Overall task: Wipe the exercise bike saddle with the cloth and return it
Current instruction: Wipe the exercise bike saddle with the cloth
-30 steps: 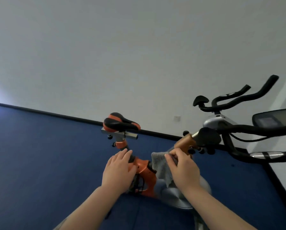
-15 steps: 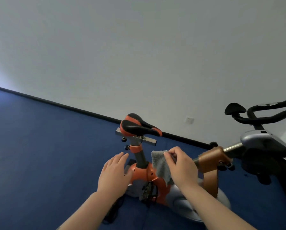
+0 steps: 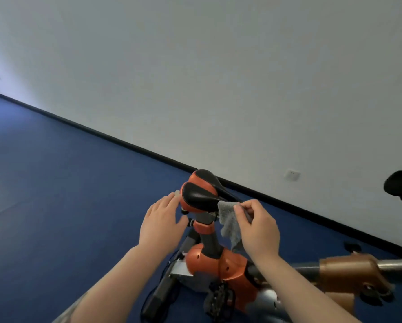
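Observation:
The black and orange saddle [image 3: 201,193] of the exercise bike sits on its dark post above the orange frame [image 3: 216,264]. My right hand [image 3: 259,229] pinches a small grey cloth [image 3: 229,221], whose top corner touches the saddle's right end while the rest hangs down beside the post. My left hand [image 3: 162,221] is open with fingers spread, its fingertips at the saddle's left rear edge, holding nothing.
The bike stands on a blue floor [image 3: 55,194] near a white wall with a black skirting and a socket [image 3: 292,175]. A copper-coloured handlebar post [image 3: 349,273] juts out at lower right. A black handlebar end [image 3: 400,186] shows at the right edge. A pedal [image 3: 218,297] hangs below.
Both hands have risen from the frame to the saddle. The cloth has come up with my right hand and now touches the saddle's end. The view has swung left, pushing the handlebars out of frame.

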Demonstrator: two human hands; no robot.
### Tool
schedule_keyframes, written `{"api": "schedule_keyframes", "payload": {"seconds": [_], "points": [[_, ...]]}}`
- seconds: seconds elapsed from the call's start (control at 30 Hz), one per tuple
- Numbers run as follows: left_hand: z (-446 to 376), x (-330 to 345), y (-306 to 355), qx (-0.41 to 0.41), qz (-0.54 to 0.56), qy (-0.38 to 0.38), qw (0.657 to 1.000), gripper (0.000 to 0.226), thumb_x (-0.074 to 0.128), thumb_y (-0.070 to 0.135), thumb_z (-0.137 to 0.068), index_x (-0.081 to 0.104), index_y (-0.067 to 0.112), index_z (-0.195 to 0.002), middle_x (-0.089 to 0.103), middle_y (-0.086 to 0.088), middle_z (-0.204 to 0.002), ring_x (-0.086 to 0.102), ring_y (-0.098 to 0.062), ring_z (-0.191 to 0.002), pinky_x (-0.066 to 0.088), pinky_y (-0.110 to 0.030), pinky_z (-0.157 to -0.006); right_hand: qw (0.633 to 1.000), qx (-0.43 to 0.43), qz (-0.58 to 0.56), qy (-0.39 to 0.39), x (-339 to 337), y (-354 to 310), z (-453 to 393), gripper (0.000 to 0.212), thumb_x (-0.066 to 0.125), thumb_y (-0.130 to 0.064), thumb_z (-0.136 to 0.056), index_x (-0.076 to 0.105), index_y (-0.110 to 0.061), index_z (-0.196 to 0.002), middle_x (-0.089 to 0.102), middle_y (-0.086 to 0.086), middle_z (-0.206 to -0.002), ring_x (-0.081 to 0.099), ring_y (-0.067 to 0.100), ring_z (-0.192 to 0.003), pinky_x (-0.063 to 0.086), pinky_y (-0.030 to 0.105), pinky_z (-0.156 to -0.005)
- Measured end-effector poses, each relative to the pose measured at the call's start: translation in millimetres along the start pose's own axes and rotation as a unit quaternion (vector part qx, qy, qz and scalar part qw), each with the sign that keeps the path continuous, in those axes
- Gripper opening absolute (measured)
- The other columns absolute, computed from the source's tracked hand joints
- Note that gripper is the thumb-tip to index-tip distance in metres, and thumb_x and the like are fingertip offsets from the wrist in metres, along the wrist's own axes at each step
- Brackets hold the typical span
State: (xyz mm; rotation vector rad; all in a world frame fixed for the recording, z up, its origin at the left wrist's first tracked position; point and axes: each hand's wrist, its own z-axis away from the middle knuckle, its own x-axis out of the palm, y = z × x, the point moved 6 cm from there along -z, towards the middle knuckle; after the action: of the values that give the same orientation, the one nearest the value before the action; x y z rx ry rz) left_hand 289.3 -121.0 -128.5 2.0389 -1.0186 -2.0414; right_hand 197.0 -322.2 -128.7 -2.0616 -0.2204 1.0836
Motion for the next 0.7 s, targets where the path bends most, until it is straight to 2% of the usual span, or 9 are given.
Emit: {"api": "schedule_keyframes", "payload": {"seconds": [0.2, 0.3, 0.5, 0.7], "points": [[-47.8, 16.3, -36.0, -0.01, 0.0, -0.045, 0.999, 0.058, 0.047, 0.036, -0.092, 0.025, 0.029, -0.145, 0.026, 0.004, -0.154, 0.022, -0.017, -0.142, 0.016, -0.034, -0.116, 0.999, 0.03, -0.026, 0.02, 32.0, -0.6, -25.2, 0.013, 0.06, -0.033, -0.092, 0.06, -0.024, -0.084, 0.062, -0.012, -0.069, 0.059, 0.003, -0.065, 0.043, 0.022, -0.051], [-78.4, 26.8, -48.8, 0.022, 0.005, -0.075, 0.997, 0.056, 0.047, 0.037, -0.092, 0.029, 0.027, -0.143, 0.028, 0.003, -0.154, 0.024, -0.018, -0.141, 0.017, -0.034, -0.116, 0.997, 0.059, -0.022, 0.052, 46.1, 1.7, -37.7, 0.013, 0.06, -0.034, -0.092, 0.061, -0.024, -0.084, 0.064, -0.01, -0.071, 0.06, 0.004, -0.067, 0.046, 0.025, -0.054], [-141.9, 40.9, -70.3, 0.114, 0.001, -0.152, 0.982, 0.056, 0.043, 0.043, -0.093, 0.028, 0.027, -0.145, 0.026, 0.005, -0.155, 0.021, -0.015, -0.142, 0.016, -0.033, -0.117, 0.975, 0.124, 0.022, 0.181, 60.5, -9.0, -47.6, 0.012, 0.06, -0.03, -0.092, 0.06, -0.021, -0.085, 0.062, -0.013, -0.073, 0.059, 0.003, -0.069, 0.041, 0.018, -0.054], [-177.6, 39.4, -79.9, 0.186, 0.014, -0.204, 0.961, 0.056, 0.042, 0.043, -0.093, 0.027, 0.027, -0.145, 0.025, 0.005, -0.155, 0.02, -0.015, -0.142, 0.015, -0.033, -0.117, 0.94, 0.184, 0.072, 0.278, 72.4, -31.5, -53.2, 0.011, 0.059, -0.031, -0.093, 0.059, -0.021, -0.087, 0.063, -0.009, -0.078, 0.059, 0.012, -0.071, 0.04, 0.021, -0.054]]}}
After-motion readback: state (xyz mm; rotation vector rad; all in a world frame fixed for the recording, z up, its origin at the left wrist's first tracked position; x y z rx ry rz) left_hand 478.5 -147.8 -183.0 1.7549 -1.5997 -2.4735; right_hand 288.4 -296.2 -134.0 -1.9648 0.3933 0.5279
